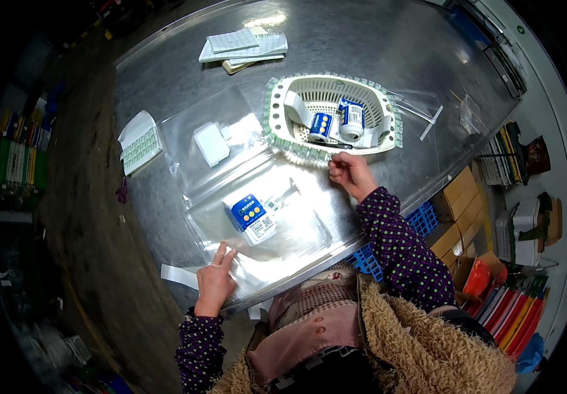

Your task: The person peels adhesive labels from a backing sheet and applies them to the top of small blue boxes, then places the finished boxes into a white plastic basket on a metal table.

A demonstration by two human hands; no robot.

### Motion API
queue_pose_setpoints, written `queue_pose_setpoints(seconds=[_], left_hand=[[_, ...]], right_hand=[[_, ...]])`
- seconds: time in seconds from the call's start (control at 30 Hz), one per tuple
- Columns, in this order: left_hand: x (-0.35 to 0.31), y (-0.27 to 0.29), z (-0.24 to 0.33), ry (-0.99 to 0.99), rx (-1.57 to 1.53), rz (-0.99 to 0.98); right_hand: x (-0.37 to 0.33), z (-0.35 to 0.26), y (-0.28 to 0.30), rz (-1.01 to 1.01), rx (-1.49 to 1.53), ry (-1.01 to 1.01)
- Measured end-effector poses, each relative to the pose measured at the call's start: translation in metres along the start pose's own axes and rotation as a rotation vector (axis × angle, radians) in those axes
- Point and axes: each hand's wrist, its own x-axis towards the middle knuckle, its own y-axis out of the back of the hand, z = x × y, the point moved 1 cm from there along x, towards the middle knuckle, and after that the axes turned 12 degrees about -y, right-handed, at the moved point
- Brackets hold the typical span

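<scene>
My left hand (pixel 216 281) rests near the table's front edge, index and middle fingers stretched out onto a clear plastic bag (pixel 296 240). Beyond those fingertips, a blue label (pixel 247 211) and a white printed label (pixel 260 231) lie together on the plastic. Small stickers (pixel 273 205) show just right of them. My right hand (pixel 351 175) is closed in a pinch at the near rim of a cream plastic basket (pixel 290 84); whatever its fingertips hold is too small to make out. Small pale-green stickers (pixel 302 150) line that rim. Inside lie blue-and-white label rolls (pixel 352 119) and a dark pen (pixel 336 144).
Another clear bag (pixel 191 118) carries a white rectangular block (pixel 212 144). Folded sticker sheets (pixel 247 46) lie at the back, one more sheet (pixel 140 144) at the left edge. Clear plastic strips (pixel 421 108) sit right of the basket. Cardboard boxes (pixel 457 197) and a blue crate (pixel 422 218) stand right of the table.
</scene>
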Motion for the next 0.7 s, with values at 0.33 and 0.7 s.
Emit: queue_pose_setpoints(seconds=[0.33,0.7], left_hand=[[0.001,0.001,0.006,0.039,-0.023,0.025],[0.000,-0.004,0.009,0.055,-0.046,0.087]], right_hand=[[-0.016,-0.014,-0.030,0.195,-0.568,0.371],[-0.012,0.024,-0.054,0.519,-0.288,0.474]])
